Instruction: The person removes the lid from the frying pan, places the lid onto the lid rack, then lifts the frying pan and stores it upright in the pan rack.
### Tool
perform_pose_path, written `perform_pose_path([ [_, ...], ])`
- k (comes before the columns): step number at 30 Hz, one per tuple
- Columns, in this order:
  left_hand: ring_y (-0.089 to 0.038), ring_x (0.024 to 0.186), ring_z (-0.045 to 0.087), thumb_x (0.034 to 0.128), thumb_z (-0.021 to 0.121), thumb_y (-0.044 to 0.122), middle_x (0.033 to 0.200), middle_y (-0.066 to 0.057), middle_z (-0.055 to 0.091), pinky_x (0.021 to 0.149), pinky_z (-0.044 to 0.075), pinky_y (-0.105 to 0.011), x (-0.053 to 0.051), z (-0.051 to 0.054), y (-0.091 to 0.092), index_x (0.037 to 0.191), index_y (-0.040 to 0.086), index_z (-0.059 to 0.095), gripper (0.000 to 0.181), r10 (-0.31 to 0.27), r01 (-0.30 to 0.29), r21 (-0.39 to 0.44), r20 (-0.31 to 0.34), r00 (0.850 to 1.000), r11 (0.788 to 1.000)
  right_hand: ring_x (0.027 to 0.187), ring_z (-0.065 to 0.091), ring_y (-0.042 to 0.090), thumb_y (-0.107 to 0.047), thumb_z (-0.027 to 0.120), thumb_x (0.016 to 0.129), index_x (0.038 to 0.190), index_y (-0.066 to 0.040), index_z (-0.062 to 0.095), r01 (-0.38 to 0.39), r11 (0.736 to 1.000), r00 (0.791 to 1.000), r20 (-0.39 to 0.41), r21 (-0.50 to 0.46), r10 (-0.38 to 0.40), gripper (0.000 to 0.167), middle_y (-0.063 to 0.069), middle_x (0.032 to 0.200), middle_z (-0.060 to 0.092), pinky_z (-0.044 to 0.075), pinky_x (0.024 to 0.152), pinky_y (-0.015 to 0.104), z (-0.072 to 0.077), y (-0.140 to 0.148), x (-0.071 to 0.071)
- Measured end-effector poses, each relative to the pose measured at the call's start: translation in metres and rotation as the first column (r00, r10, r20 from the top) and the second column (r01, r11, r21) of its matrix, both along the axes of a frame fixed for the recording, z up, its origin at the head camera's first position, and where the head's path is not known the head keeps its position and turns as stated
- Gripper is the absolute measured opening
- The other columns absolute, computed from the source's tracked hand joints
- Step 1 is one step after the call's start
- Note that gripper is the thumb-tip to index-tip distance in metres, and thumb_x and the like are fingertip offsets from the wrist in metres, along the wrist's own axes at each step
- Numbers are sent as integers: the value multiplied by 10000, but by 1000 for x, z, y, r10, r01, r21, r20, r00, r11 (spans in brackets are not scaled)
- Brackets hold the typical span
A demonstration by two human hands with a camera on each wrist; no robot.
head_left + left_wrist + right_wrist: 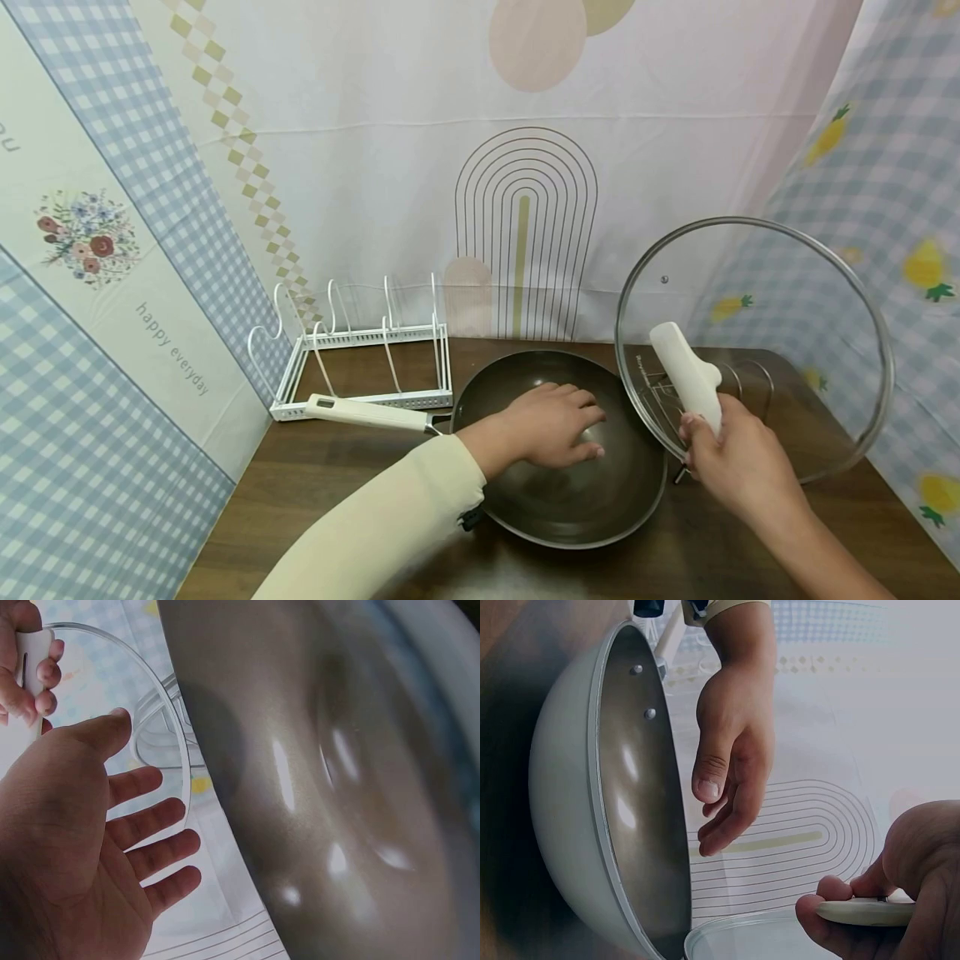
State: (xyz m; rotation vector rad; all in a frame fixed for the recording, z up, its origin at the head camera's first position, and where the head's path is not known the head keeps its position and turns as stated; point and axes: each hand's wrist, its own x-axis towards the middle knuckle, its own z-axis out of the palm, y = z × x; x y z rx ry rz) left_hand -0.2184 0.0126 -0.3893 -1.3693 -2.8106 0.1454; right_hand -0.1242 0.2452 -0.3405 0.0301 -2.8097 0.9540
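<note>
Though only wrist views show its palm (79, 859), left hand (558, 427) hangs spread; right hand (738, 462) grips lid (761, 333).

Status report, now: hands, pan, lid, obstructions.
Right hand grips glass lid by its handle, lid tilted. Pan uncovered. Left hand over pan, holding nothing; in the way should the lid go on.

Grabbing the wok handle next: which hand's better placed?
Left, most likely: the left hand is empty and hovers over the wok, whose cream handle points to the person's left. The right hand grips the glass lid, on the side opposite that handle.
</note>
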Motion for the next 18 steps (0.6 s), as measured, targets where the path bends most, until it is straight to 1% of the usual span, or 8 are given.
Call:
perform_pose_path([
  [6, -161, 1399, 423, 1033, 427, 622, 1485, 48, 494, 1130, 346, -355, 0, 1, 3, 1492, 275, 516, 583, 1, -1, -4, -4, 1000, 1000, 604, 581, 163, -249, 484, 1075, 1142, 9, 537, 4, 1000, 1000, -12, 2, -4, 272, 12, 729, 649, 434, 474, 307, 0, 0, 1],
  [10, -156, 1407, 415, 1036, 417, 623, 1492, 55, 487, 1137, 338, -350, 0, 1, 6, 1503, 277, 504, 588, -1, 1, -7, 5, 1000, 1000, 598, 577, 161, -247, 484, 1075, 1135, 2, 544, 5, 1000, 1000, -16, 0, -5, 263, 6, 715, 644, 430, 476, 305, 0, 1, 1],
  [18, -158, 1404, 420, 1041, 422, 608, 1498, 42, 483, 1132, 346, -349, -3, 1, 8, 1505, 266, 504, 582, -7, 7, 10, 23, 1000, 1000, 603, 598, 161, -255, 483, 1080, 1172, 28, 537, 12, 1000, 1000, -9, -15, -12, 302, 33, 738, 658, 450, 470, 309, 0, 4, 1],
])
